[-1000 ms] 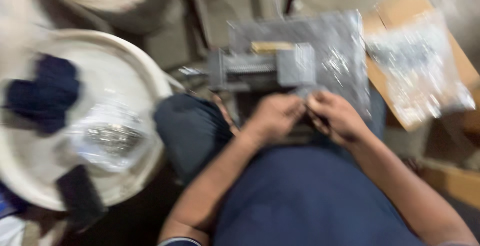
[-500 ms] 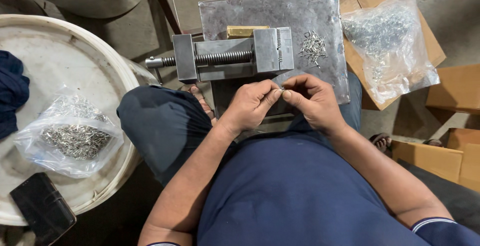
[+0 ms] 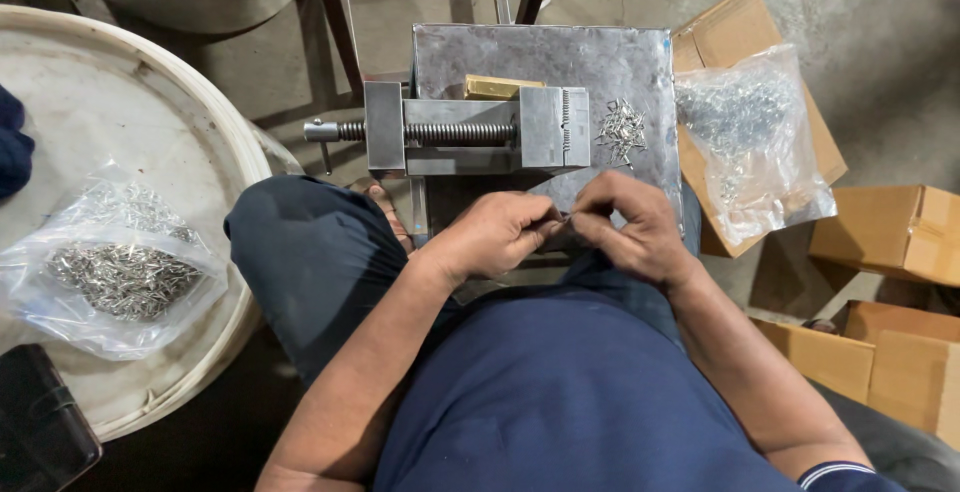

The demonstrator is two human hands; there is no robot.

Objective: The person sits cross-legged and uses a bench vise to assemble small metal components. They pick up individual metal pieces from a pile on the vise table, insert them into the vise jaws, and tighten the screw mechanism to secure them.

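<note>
Pinching something tiny between the fingertips of both hands, a seated person works just in front of a metal vise, seen from the head camera looking straight down. The left hand and right hand meet fingertip to fingertip, each closed narrowly on a small metal pin, which is too small to make out clearly. It looks like a fitting or sorting step; the next move would likely call for a steady, fine grip. A loose heap of similar pins lies just beyond the right hand on the grey steel plate that carries the vise. A clear bag of pins rests on cardboard boxes to the right; another bag of pins sits on a round white drum lid to the left. The floor is bare concrete.
</note>
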